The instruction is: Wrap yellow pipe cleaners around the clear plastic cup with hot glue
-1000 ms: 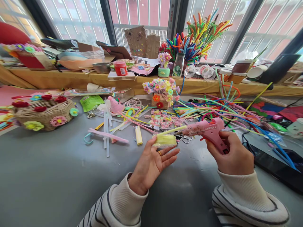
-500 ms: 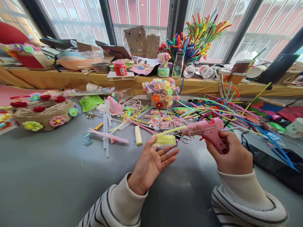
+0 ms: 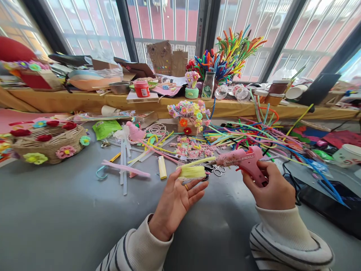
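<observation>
Resting across the fingertips of the left hand [image 3: 175,199], the yellow roll [image 3: 192,172] lies with its long axis running left to right, roughly level; the palm faces up and the fingers are spread rather than closed, so the roll is pinched lightly between thumb and fingertips, not clenched; a yellow stem [image 3: 199,162] trails from it up and to the right. The right hand [image 3: 273,188] is wrapped firmly round the grip of the pink glue gun [image 3: 243,162], whose barrel points left, toward the roll; its nozzle sits just beside the roll's right end, close but whether touching cannot be told. So gun and roll lie nearly in one line, nozzle meeting the roll end-on from the right; the left hand is under the roll, the right hand well to the right of it and slightly nearer the camera. Both hands hover above the grey table [image 3: 56,210], near its front edge. Just beyond the roll lie scissors [image 3: 217,171]; to the left, a yellow lighter [image 3: 161,172] and clear glue sticks [image 3: 123,165]; farther left sits a woven basket [image 3: 47,145] set with flowers; far right of the gun spreads a heap of coloured pipe cleaners [image 3: 254,131].
</observation>
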Motion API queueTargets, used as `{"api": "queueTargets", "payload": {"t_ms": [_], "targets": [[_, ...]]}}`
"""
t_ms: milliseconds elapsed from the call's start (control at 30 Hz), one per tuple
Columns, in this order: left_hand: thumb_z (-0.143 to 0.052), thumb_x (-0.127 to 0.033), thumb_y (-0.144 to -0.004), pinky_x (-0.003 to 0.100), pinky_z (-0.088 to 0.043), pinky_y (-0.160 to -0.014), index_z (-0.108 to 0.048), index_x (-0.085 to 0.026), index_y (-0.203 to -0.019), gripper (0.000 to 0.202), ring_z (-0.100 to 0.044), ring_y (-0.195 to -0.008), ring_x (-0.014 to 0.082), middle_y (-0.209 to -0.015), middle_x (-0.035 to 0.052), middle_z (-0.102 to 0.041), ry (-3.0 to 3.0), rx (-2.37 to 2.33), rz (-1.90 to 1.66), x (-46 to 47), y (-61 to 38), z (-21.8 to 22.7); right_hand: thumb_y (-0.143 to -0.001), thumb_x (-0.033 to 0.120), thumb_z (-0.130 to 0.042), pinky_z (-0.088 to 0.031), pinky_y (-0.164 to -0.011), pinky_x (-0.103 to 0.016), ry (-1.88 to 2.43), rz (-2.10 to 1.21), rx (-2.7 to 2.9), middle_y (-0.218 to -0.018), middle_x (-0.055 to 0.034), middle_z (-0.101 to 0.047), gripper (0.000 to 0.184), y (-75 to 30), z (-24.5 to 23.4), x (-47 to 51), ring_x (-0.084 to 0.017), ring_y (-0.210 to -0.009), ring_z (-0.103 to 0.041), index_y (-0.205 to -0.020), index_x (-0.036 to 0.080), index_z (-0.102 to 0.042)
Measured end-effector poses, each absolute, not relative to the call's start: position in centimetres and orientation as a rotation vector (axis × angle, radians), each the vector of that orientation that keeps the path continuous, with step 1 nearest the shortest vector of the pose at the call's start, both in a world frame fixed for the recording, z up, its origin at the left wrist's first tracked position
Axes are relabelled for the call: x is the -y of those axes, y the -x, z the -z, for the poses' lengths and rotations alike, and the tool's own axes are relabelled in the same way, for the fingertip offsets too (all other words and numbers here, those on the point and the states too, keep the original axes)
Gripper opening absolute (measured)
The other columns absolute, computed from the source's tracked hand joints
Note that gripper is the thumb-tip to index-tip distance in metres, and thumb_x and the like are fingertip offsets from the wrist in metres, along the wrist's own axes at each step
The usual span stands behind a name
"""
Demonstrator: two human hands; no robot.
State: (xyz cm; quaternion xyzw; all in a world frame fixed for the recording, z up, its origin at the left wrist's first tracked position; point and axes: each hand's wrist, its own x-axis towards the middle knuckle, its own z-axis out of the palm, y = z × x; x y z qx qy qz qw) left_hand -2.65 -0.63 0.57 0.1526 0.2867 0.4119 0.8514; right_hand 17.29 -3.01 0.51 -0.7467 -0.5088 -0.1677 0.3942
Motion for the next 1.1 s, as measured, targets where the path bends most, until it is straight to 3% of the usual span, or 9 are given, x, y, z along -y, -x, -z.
{"api": "queueTargets", "payload": {"t_ms": [167,467,600,700,767,900,1100], "targets": [[-0.043,-0.037,-0.082,0.024,-0.051,-0.066,-0.031,-0.013,-0.127,0.053,-0.063,-0.086,0.0195,-0.104,0.0145,-0.060,-0.340,-0.611,-0.909,0.8,2.7,-0.7,-0.061,0.060,-0.052,-0.039,-0.052,-0.029,1.966,0.338,1.213,-0.067,-0.0052,-0.059,0.054,-19.0,-0.3,2.8,-0.017,-0.051,-0.050,-0.089,0.014,-0.056],[-0.048,-0.035,-0.079,0.027,-0.049,-0.070,-0.050,-0.016,-0.113,0.039,-0.061,-0.091,0.0213,-0.099,0.0093,-0.064,-0.489,-0.659,-1.000,1.0,2.5,-0.6,-0.064,0.062,-0.047,-0.043,-0.066,-0.037,2.147,0.462,1.387,-0.071,-0.0089,-0.054,0.056,-26.1,4.1,3.6,-0.025,-0.070,-0.055,-0.081,0.011,-0.063],[-0.045,-0.037,-0.081,0.028,-0.049,-0.072,-0.051,-0.017,-0.110,0.036,-0.058,-0.097,0.0230,-0.107,0.0088,-0.061,-0.572,-0.667,-1.037,1.1,2.4,-0.5,-0.066,0.065,-0.042,-0.043,-0.068,-0.041,2.273,0.522,1.500,-0.071,-0.0149,-0.057,0.067,-27.3,5.3,4.0,-0.030,-0.075,-0.055,-0.084,0.005,-0.063],[-0.046,-0.038,-0.080,0.030,-0.048,-0.073,-0.047,-0.018,-0.115,0.040,-0.056,-0.100,0.0247,-0.110,0.0091,-0.059,-0.673,-0.687,-1.076,1.3,2.5,-0.7,-0.063,0.072,-0.037,-0.040,-0.074,-0.048,2.225,0.545,1.450,-0.085,-0.0209,-0.058,0.080,-25.6,3.7,4.3,-0.035,-0.087,-0.053,-0.093,0.002,-0.059],[-0.048,-0.037,-0.080,0.032,-0.048,-0.074,-0.043,-0.020,-0.120,0.043,-0.055,-0.102,0.0257,-0.111,0.0091,-0.058,-0.745,-0.721,-1.110,1.3,2.6,-0.8,-0.060,0.072,-0.044,-0.039,-0.077,-0.047,1.983,0.367,1.428,-0.091,-0.0182,-0.058,0.077,-23.3,1.4,4.3,-0.032,-0.089,-0.053,-0.099,0.007,-0.056],[-0.053,-0.037,-0.075,0.034,-0.049,-0.072,-0.040,-0.019,-0.122,0.052,-0.051,-0.105,0.0283,-0.114,0.0104,-0.055,-0.824,-0.796,-1.197,1.3,2.5,-0.8,-0.071,0.055,-0.049,-0.045,-0.057,-0.028,1.453,-0.492,1.355,-0.079,-0.0056,-0.059,0.042,-18.1,-3.4,3.7,-0.015,-0.063,-0.054,-0.086,0.017,-0.059],[-0.060,-0.041,-0.065,0.031,-0.052,-0.064,-0.049,-0.017,-0.109,0.051,-0.057,-0.093,0.0247,-0.102,0.0080,-0.059,-0.816,-0.895,-1.320,1.5,1.8,-0.8,-0.065,0.041,-0.064,-0.041,-0.042,-0.021,1.060,-0.978,1.312,-0.059,0.0034,-0.050,0.030,-14.6,-4.5,2.7,-0.006,-0.046,-0.044,-0.083,0.018,-0.057]]}}
